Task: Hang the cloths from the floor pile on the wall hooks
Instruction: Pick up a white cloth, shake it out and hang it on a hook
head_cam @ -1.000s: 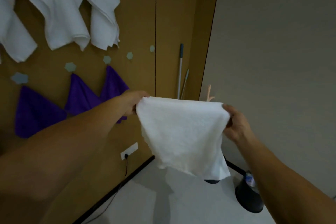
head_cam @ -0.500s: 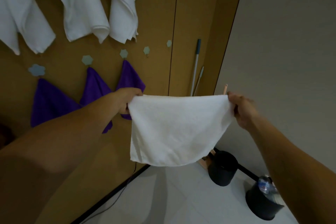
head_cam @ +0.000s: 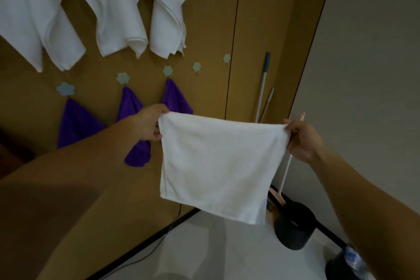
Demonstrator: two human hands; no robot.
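Holding the white cloth (head_cam: 218, 166) stretched out near the wall (head_cam: 211, 18), the left hand (head_cam: 148, 125) and right hand (head_cam: 302, 141) each pinch a top corner. Best to loop one corner over the free hook (head_cam: 196, 66), which is probably bare.

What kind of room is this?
Probably a laundry or cleaning corner: white cloths and purple cloths hang on the wall, long tool handles lean in the corner, and a black bin stands nearby.

Cloth (head_cam: 218, 166) between hands, before wall hooks (head_cam: 167, 70); bin (head_cam: 294, 227) below-right.
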